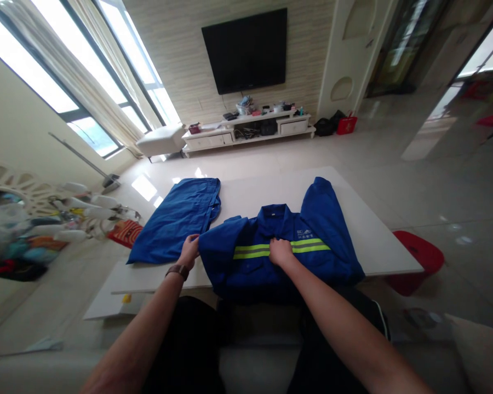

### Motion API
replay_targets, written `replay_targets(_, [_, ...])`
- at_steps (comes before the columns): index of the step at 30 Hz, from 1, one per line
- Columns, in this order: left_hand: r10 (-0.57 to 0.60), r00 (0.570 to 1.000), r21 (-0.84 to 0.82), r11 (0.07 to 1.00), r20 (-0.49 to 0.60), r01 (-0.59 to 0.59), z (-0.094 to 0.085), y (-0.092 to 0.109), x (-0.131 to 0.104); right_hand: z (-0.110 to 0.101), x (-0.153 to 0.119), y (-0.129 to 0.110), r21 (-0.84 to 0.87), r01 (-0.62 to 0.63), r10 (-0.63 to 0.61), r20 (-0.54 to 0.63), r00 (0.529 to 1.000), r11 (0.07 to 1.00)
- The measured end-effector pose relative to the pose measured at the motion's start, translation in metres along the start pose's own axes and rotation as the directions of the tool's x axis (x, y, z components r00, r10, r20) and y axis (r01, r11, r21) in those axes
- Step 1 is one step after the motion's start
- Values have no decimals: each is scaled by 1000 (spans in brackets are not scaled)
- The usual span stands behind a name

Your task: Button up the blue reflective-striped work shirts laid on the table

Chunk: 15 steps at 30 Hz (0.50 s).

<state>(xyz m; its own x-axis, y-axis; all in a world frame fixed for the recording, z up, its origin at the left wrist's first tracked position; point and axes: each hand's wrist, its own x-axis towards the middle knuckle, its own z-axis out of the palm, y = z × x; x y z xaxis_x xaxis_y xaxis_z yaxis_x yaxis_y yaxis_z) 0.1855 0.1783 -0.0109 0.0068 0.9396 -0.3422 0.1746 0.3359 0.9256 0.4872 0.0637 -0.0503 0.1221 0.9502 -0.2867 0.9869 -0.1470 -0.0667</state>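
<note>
A blue work jacket (250, 268) with a yellow-green and grey reflective stripe lies front up on the white table (246, 189), its collar pointing away from me. Its lower part hangs over the near table edge. My left hand (189, 251), with a watch on the wrist, pinches the sleeve at the jacket's left side. On the middle of the chest, my right hand (280, 251) is closed on the front at the stripe, its fingertips partly hidden. To the left lies a folded blue garment (176, 219), close to my left hand.
A red stool (419, 254) stands by the table's right end. Beyond the table are a low white TV cabinet (246, 128) with small items and a wall television (248, 52). Blurred piles of stuff (41, 241) lie at the left. A red bag (347, 125) sits on the floor.
</note>
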Motion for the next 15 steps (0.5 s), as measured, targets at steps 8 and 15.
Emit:
replay_targets(8, [11, 990, 3, 1000, 139, -11, 52, 33, 17, 2, 0, 0, -15, 10, -11, -11, 1000, 1000])
replay_targets(15, [-140, 988, -46, 989, 63, 143, 88, 37, 35, 2, 6, -3, -12, 20, -20, -7, 1000, 1000])
